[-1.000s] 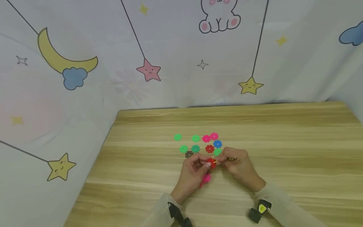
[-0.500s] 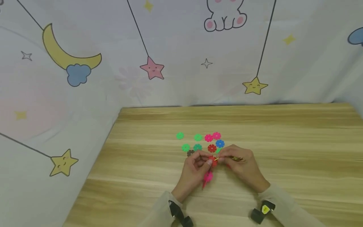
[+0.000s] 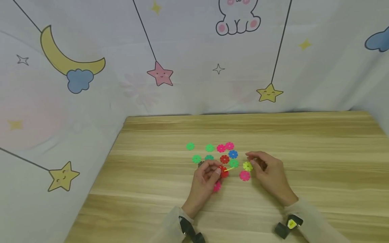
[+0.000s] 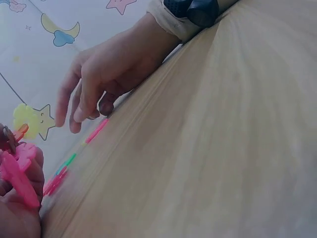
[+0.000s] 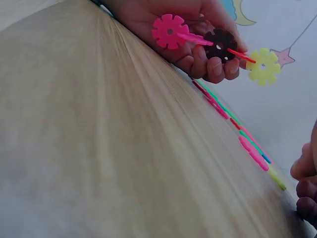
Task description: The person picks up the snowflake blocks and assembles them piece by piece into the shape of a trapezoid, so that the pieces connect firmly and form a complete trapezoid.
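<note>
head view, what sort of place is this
Perhaps a play corner or screened-off recording spot: a wood-grain table, notched plastic discs lying on it, and a cartoon-printed fabric backdrop.

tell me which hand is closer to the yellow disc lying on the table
Right. The right hand is just to the right of the yellow disc; whether it touches is unclear. The left hand is farther off, to the disc's left, holding the linked discs.
</note>
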Tool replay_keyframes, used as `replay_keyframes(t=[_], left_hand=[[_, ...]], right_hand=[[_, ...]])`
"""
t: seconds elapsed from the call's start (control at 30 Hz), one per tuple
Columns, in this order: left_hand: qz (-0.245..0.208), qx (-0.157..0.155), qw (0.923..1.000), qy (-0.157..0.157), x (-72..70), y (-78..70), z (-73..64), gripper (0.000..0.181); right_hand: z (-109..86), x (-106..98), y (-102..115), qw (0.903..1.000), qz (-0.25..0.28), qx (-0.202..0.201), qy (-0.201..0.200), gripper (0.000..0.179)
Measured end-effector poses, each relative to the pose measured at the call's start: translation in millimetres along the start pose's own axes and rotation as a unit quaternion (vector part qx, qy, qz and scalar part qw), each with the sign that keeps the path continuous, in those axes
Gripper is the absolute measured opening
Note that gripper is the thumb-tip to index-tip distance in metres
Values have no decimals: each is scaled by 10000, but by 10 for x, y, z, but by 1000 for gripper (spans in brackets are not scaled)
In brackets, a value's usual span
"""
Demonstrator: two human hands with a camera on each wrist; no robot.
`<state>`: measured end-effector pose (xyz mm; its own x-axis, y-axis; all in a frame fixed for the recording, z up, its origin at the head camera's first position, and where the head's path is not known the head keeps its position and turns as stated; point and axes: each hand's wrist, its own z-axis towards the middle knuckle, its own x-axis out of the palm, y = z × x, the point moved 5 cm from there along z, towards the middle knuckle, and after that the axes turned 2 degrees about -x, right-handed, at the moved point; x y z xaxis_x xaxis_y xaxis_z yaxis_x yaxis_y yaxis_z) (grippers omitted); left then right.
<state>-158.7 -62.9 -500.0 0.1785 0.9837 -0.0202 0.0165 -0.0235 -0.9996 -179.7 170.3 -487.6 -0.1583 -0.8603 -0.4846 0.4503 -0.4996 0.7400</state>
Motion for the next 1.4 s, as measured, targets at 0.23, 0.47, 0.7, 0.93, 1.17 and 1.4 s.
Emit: replay_keyframes(t=[0.23, 0.47, 0.7, 0.93, 1.17, 1.4], left_hand=[[41, 34, 10000, 18, 18, -9, 2, 21], [106, -87, 9999, 19, 24, -16, -1, 21], [92, -150, 9998, 14, 31, -15, -2, 20], [69, -69, 9999, -52, 24, -9, -2, 20], [47, -40, 10000, -34, 22, -2, -4, 20], [-24, 1, 10000, 13, 21, -16, -7, 18]], right_hand=[[-27, 37, 50, 9957, -772, -185, 470, 47], [4, 89, 62, 9942, -868, -182, 616, 56], [-1, 92, 35, 9943, -808, 5, 691, 57], [6, 91, 79, 9935, -939, -203, 608, 57], [-12, 38, 85, 9991, -217, -88, 353, 43], [-28, 24, 101, 9982, 549, 11, 241, 23]])
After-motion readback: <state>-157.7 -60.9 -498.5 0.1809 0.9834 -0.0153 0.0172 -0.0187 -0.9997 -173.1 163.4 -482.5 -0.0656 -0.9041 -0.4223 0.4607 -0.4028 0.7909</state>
